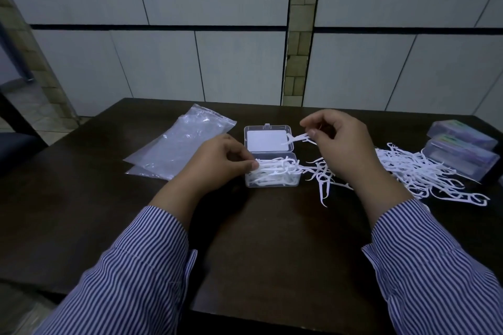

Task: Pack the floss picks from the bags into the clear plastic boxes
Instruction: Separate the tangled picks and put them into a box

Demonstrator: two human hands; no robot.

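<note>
My left hand point(221, 162) holds the picks point(275, 168) level in the box point(249, 184) so my right hand point(343, 141), pinching one pick point(297, 139), can add it.

The single head-worn camera looks forward and down, close over the dark table point(261, 247), tiled wall point(217, 3) beyond.

The right hand point(340, 141) is pinching a single floss pick point(296, 139) just over the open lid point(268, 140) of the clear plastic box point(272, 184), mid-tabletop. The left hand point(220, 160) is gripping the ends of the packed floss picks point(275, 167) heaping out of that box. A loose pile of floss picks point(413, 171) is sprawling toward the right edge beside two closed boxes point(462, 153); empty bags point(179, 144) are lying on the left.
</note>
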